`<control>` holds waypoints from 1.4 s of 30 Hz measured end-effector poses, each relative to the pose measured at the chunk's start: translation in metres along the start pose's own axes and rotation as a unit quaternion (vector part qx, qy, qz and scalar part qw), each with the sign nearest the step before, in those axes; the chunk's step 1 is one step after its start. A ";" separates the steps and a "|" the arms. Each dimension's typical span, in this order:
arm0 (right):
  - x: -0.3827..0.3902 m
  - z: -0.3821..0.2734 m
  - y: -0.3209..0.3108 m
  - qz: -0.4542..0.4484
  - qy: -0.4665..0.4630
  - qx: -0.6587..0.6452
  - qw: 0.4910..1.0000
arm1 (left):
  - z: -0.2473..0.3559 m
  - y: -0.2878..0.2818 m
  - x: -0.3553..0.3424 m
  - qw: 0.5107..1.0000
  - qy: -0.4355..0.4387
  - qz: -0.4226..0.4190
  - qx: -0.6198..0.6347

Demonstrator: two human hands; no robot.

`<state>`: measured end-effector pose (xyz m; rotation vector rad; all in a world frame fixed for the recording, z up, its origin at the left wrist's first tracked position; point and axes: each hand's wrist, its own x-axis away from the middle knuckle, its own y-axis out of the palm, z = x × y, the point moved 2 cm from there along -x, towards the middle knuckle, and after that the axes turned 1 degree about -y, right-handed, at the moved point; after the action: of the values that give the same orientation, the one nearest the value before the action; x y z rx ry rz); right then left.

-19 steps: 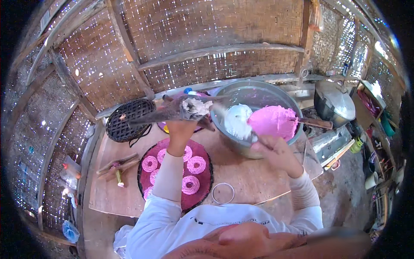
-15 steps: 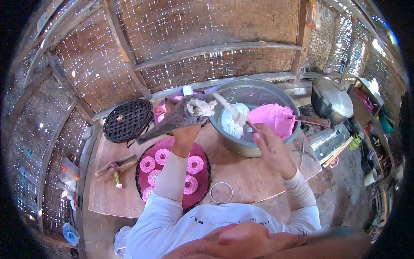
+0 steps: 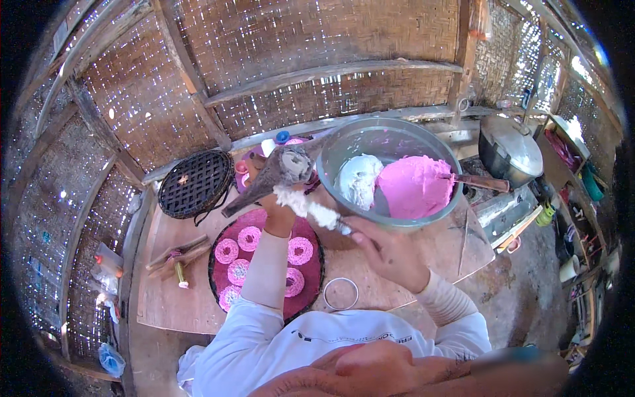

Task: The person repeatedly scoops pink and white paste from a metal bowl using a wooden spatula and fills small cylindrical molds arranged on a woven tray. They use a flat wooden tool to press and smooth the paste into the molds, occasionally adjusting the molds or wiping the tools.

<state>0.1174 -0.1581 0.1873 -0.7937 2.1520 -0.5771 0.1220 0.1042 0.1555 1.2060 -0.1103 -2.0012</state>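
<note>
Since the earlier frames the spoon [image 3: 316,210] has come out of the steel bowl [image 3: 389,173] — it now sits at centre frame, loaded with white dough, the right hand [image 3: 390,255] closed on its handle. The left hand [image 3: 278,213] grips a piping cone [image 3: 278,173] just above.

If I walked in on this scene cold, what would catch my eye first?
Probably the big metal bowl at centre right, with a bright pink mound beside a white one. Just left of it, the left hand holds up a grey cone-shaped bag while the right hand brings a spoon loaded with white mix to it. Below, pink rings lie on a dark round tray on the wooden table.
</note>
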 end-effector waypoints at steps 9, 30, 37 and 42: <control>-0.012 0.020 0.002 0.038 0.003 -0.051 0.998 | 0.013 -0.005 -0.024 0.904 -0.211 -0.027 0.371; -0.151 0.076 0.068 -0.256 -0.149 0.153 0.943 | 0.148 -0.038 -0.021 0.938 -0.109 -0.160 0.287; -0.021 -0.069 0.138 -0.474 0.210 -0.795 0.315 | 0.121 -0.039 -0.007 0.792 -0.096 -0.317 0.512; -0.021 -0.058 0.087 -0.282 0.287 -0.760 0.511 | 0.120 -0.131 0.007 0.959 -0.279 -0.036 0.040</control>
<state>0.0527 -0.0734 0.1796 -2.5443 2.5596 1.3490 -0.0490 0.1537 0.1581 0.6645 -0.4350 -2.3719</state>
